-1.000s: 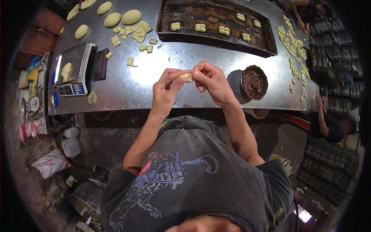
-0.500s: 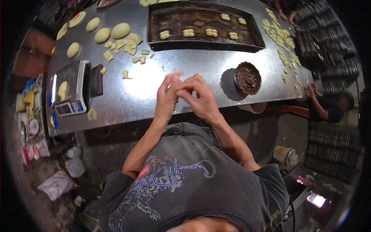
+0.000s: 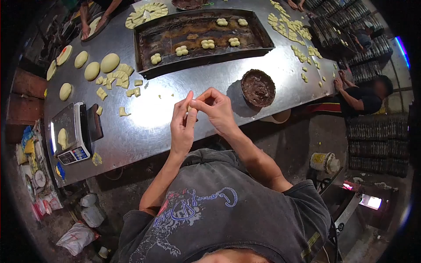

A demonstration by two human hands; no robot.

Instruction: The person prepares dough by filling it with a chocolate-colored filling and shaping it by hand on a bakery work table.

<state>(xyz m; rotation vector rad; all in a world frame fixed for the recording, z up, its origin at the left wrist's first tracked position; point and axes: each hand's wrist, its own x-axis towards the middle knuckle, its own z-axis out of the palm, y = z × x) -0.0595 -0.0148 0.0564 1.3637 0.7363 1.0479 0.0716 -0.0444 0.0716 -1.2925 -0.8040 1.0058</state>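
My left hand [image 3: 181, 128] and my right hand [image 3: 220, 113] meet above the near edge of the metal table. Between their fingertips they pinch a small piece of pale dough [image 3: 190, 108], mostly hidden by the fingers. Right of my hands stands a round bowl of dark brown filling [image 3: 258, 89]. Beyond them is a dark rectangular tray [image 3: 206, 59] holding several clustered dough pieces [image 3: 182, 51]. Cut dough pieces [image 3: 123, 76] lie to the left, near several smooth dough balls [image 3: 110, 62].
A digital scale [image 3: 72, 147] with dough on it stands at the left. Scored flat dough [image 3: 147, 14] lies behind the tray, and more cut dough [image 3: 287, 27] at the right. Another person's hands [image 3: 101, 21] work at the far left; a co-worker [image 3: 370, 97] is at the right.
My view has shifted, so the tray and bowl appear further left. My fingers have come together in a pinch around the dough, the right fingers now bent over the left fingertips.
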